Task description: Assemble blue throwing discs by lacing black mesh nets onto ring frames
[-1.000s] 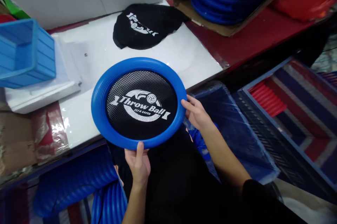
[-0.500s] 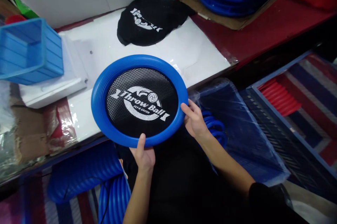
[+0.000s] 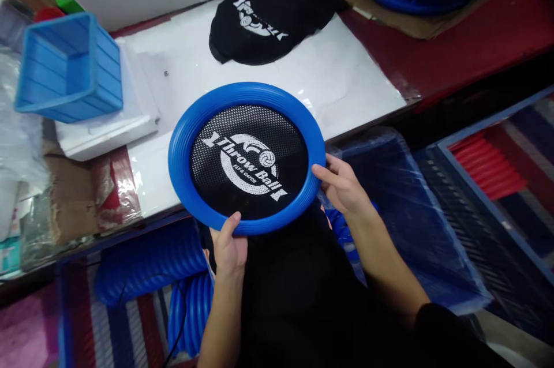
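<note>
A round throw-and-catch disc (image 3: pixel 179 160) with a blue ribbed rim and a black mesh centre is held between my hands above the table's front edge. White "Throw Ball" lettering with a ball drawing runs across the mesh, tilted down to the right. My left hand (image 3: pixel 229 247) grips the near rim, thumb on top and fingers hidden below. At the right rim, my right hand (image 3: pixel 344 186) pinches the edge between thumb and fingers. Black printed mesh cloth (image 3: pixel 277 16) lies beyond the disc on the white tabletop (image 3: pixel 182 97).
A blue bin (image 3: pixel 73 68) stands on a white block at the left. A cardboard box (image 3: pixel 402 22) of blue rings sits back right. Stacked blue rings (image 3: pixel 147 264) are under the table; a plastic-lined blue crate (image 3: pixel 398 201) and red rings (image 3: pixel 487 166) are at my right.
The disc has turned slightly clockwise in my hands, so its lettering slopes more. My left hand has shifted a little along the near rim. The whole view has moved slightly left.
</note>
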The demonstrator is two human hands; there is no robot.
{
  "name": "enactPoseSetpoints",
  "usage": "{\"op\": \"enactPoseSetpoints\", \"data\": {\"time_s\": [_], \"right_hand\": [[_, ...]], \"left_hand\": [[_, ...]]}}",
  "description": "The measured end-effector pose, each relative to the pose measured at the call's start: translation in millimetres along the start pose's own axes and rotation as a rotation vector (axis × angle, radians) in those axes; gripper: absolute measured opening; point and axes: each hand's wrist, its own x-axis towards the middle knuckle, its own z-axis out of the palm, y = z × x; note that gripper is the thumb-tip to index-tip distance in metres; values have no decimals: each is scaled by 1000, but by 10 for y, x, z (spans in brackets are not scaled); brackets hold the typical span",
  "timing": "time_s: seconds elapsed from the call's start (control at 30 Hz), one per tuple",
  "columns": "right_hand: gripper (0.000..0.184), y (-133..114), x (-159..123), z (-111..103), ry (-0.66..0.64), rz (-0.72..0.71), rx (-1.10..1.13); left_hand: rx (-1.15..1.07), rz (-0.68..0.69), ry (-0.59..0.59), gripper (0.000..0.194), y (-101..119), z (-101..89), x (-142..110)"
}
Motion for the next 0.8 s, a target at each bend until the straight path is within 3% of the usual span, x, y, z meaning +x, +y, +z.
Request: {"op": "enactPoseSetpoints", "data": {"time_s": [0.13,0.23,0.43,0.57,0.8], "right_hand": [[40,28,-50,103,52,-67,-5],[39,43,-67,172,85,-72,33],[38,60,-135,284,123,-48,71],[37,76,-178,308,116,-53,94],[42,161,-216,337,147,-70,126]], "left_hand": [[-4,2,25,59,92,14,68],[-78,20,56,54,5,81,6],[-147,-76,-126,55,-242,295,-258],[-170,-106,-88,51,-144,323,-223],[-119,-47,-120,61,-18,320,-206]]}}
